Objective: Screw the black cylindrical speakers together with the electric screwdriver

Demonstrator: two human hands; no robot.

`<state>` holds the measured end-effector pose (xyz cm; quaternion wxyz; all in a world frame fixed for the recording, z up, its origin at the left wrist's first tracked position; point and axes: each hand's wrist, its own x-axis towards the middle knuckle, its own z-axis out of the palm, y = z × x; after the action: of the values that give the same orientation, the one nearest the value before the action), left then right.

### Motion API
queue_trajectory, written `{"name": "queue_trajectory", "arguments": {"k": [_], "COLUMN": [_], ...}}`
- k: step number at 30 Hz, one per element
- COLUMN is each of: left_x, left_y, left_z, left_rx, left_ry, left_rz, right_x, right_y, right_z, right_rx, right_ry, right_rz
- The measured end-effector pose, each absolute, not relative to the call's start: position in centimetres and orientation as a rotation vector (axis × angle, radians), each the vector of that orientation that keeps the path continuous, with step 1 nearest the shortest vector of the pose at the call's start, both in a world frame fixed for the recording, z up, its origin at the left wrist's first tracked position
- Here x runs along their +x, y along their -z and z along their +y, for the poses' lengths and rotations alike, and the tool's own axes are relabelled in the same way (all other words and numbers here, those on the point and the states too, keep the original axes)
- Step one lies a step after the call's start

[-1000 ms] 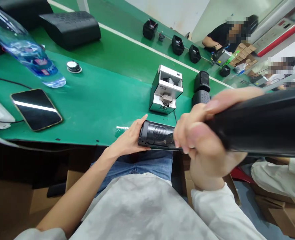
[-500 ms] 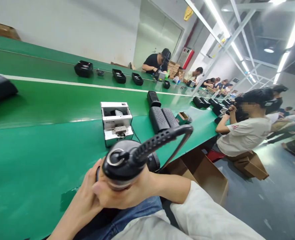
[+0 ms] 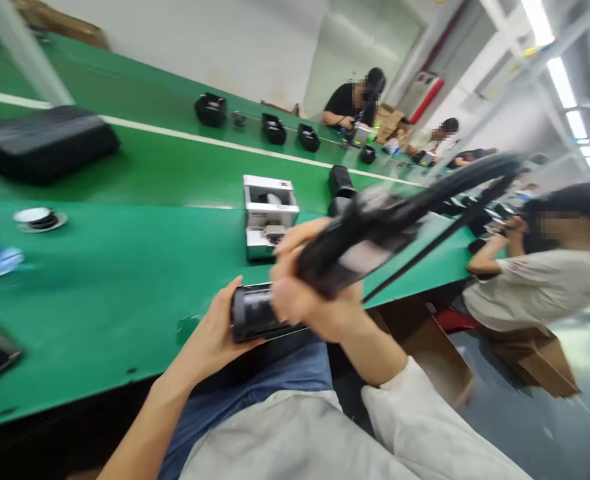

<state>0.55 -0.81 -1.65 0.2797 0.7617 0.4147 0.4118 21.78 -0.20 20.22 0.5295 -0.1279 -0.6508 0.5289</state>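
My left hand [image 3: 219, 333] is wrapped round the left end of a black cylindrical casing [image 3: 257, 312] at the table's front edge. My right hand [image 3: 309, 293] grips a black corded tool [image 3: 339, 247], blurred by motion, with its thick cable reaching up to the right. The tool and right hand cover the casing's right part, so whether they touch it is unclear. Just beyond them a white and black box-shaped device [image 3: 271, 210] stands on the green table [image 3: 125, 280]. Behind the right hand is a black casing [image 3: 342, 181], partly covered.
A large black case [image 3: 49, 140] lies at the left, near a small white round part [image 3: 37, 217]. Several black housings line the far side. A person in a light shirt [image 3: 549, 280] sits at the right, beside cardboard boxes [image 3: 437, 353].
The view has shifted left. My hands, close together before, are now farther apart. The tool has swung from pointing its cable end at the camera to a slant up right, uncovering the black casing.
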Motion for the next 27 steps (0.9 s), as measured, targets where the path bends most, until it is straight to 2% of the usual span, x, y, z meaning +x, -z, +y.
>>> {"name": "queue_trajectory", "arguments": {"k": [5,10,15,27], "left_x": [0.5,0.6,0.5,0.6], "left_y": [0.2,-0.2,-0.2,-0.3], "left_z": [-1.3,-1.5,-1.5,-1.4], "left_rx": [2.034,2.028,2.012,2.019], "left_ry": [-0.933,-0.938,-0.934,-0.928], "left_rz": [1.16,1.165,1.16,1.156], "right_x": [23.1,21.6,20.7,21.5], "right_y": [-23.9,-22.3,-19.9,-18.8], "right_z": [6.7,15.5,18.9,20.5], "right_rx": [-0.317,-0.453,-0.5,-0.589], "right_ry": [-0.76,-0.4,-0.395,-0.48], "right_rz": [-1.326,-1.306,-1.328,-1.386]}}
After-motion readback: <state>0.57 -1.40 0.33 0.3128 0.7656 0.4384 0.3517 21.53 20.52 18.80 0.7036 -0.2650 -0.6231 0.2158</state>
